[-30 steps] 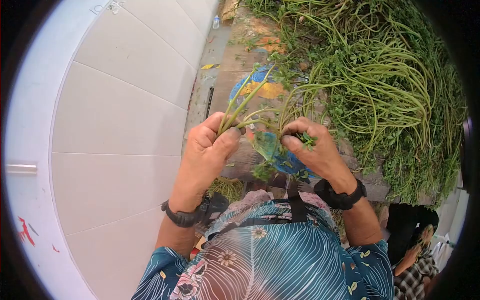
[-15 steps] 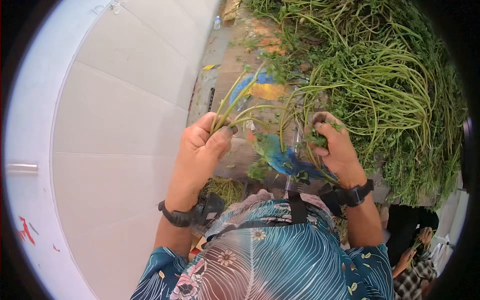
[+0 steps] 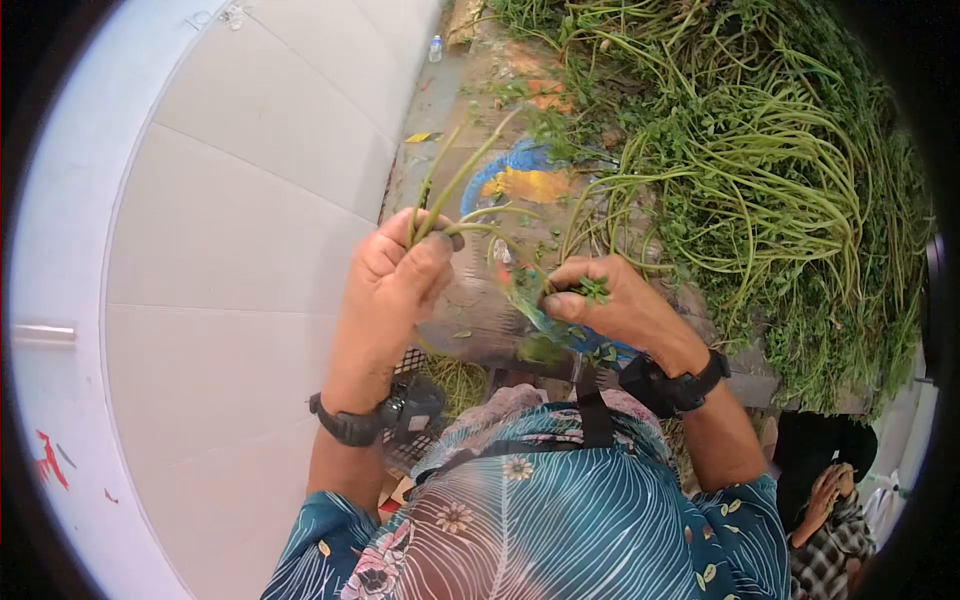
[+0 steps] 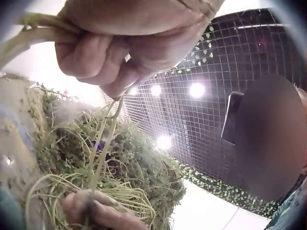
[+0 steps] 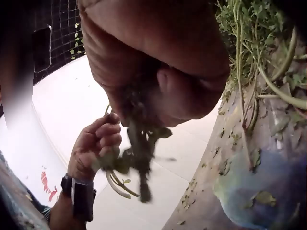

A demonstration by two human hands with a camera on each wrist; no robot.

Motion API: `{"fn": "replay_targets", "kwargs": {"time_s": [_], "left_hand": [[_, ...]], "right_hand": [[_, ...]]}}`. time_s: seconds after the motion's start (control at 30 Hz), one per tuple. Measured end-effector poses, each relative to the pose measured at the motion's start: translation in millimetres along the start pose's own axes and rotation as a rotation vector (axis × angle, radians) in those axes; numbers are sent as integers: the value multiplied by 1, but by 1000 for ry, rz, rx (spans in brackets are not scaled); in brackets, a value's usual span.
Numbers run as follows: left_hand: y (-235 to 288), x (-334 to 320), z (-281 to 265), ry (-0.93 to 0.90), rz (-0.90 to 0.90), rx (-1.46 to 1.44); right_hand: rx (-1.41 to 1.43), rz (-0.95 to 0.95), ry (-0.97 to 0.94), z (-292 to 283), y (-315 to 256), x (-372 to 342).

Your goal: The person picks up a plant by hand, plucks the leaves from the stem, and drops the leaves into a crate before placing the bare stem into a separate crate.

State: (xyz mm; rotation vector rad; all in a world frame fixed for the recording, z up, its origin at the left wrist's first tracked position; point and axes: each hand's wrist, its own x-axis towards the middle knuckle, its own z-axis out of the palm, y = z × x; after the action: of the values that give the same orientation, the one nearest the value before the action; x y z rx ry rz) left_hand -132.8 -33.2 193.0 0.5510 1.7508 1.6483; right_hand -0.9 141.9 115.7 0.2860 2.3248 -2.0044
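Stems (image 3: 445, 190) sit in the left hand's (image 3: 385, 280) closed grip; the right hand (image 3: 620, 305) pinches leaves (image 3: 594, 290) above the desk (image 3: 470, 320).

Head view bright, edges bowed, corners black. Left wrist view: round overhead lamps (image 4: 197, 90) glaring, pale areas washed out. Right wrist view: nearest hand (image 5: 158, 62) shadowed, dangling leaves (image 5: 139, 153) blurred.

Here's a pale panelled wall (image 3: 230, 240) left of the worn table (image 3: 480, 315), bright lights (image 4: 197, 90) glowing by dark mesh (image 4: 259, 57) above.
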Motion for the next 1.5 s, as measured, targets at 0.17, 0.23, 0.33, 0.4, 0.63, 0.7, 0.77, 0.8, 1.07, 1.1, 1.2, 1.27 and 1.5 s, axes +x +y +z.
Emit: {"fn": "replay_targets", "kwargs": {"time_s": [0.17,0.23,0.33,0.4,0.63,0.7,0.77,0.8,1.07,1.1,1.2,1.27,1.5], "left_hand": [[-2,7,-20,38,-15,12],[-4,7,-24,22,-17,43],[-10,4,-25,5,-31,127],[-13,-1,-20,-9,-49,176],[-26,-20,-16,-30,-136,101],[-28,-25,-16,-47,-178,89],[-26,-24,-13,-69,-202,81],[-25,-26,-11,-77,-214,78],[-26,-33,-7,-242,-156,214],[-25,-34,-6,-259,-163,201],[-24,-35,-7,-296,-178,172],[-24,-35,-7,-300,-184,160],[-21,-37,4,-351,-194,211]], "right_hand": [[29,37,-40,0,-2,-14],[-16,-24,10,4,3,-17],[-197,-126,190,6,15,-18],[-232,-92,340,0,18,-18],[799,65,653,-42,17,-30],[844,25,629,-39,-1,-30],[672,-35,603,-39,1,-28],[526,-98,601,-38,5,-24],[-41,-156,472,-32,-24,-17],[-130,-209,459,-31,-24,-15],[-125,-226,392,-31,-19,-11],[-257,-273,383,-33,-13,-11],[-470,-249,660,-29,5,-10]]}}
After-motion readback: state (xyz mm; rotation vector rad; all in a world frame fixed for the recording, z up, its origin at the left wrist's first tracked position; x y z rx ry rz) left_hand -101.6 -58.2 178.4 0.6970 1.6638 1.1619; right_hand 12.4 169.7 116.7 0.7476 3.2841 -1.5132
